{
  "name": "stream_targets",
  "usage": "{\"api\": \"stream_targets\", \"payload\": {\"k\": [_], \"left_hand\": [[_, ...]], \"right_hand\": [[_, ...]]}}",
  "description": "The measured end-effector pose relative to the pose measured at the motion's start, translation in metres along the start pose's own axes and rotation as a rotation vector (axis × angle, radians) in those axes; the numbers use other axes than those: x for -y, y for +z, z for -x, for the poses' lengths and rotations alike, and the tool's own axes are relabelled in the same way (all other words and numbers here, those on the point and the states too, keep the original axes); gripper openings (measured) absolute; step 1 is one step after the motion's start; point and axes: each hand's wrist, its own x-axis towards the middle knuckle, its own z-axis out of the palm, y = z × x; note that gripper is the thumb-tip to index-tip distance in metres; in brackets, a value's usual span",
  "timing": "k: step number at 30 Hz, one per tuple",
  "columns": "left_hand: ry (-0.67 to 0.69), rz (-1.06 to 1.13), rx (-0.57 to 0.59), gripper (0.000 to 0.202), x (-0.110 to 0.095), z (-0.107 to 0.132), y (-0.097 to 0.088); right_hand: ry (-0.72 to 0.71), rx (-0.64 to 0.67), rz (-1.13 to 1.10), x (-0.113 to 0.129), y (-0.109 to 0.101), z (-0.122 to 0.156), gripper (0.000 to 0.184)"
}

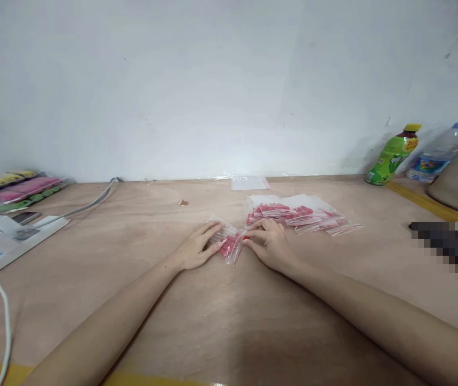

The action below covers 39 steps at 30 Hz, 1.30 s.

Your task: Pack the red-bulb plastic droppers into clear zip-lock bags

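A small clear zip bag [229, 246] with red pieces inside lies on the table in front of me. My left hand [196, 247] has its thumb and fingers on the bag's left side, gripping it. On the other side, my right hand [272, 244] pinches thumb and fingertips together at the bag's right edge, where a bit of red shows. Whether that red bit is inside the bag or a loose piece I cannot tell. Just behind my right hand lies a pile of similar zip bags [301, 212], several of them with red pieces in them.
A flat bag [249, 183] lies by the wall. At left are a white power strip [47, 229], cables and coloured packs [28, 188]. A green bottle [393, 155] and a clear bottle [433, 161] lean at the right. A small brown scrap [184, 202] lies near the middle.
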Motion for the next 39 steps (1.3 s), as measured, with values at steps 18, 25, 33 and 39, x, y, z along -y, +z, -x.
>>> {"api": "stream_targets", "payload": {"k": [18,25,33,39], "left_hand": [[-0.011,0.024,-0.01,0.046,0.004,-0.001,0.002],[0.076,0.003,-0.024,0.045,0.016,-0.011,0.001],[-0.123,-0.002,-0.225,0.055,-0.01,0.0,0.006],[0.072,-0.022,0.073,0.045,-0.008,0.0,0.004]], "right_hand": [[0.142,0.085,-0.29,-0.007,0.012,-0.018,0.028],[-0.032,0.068,-0.194,-0.005,0.018,-0.013,0.014],[-0.192,0.185,-0.235,-0.003,0.007,-0.004,0.031],[-0.489,0.232,0.106,-0.012,-0.002,-0.009,0.022]]}}
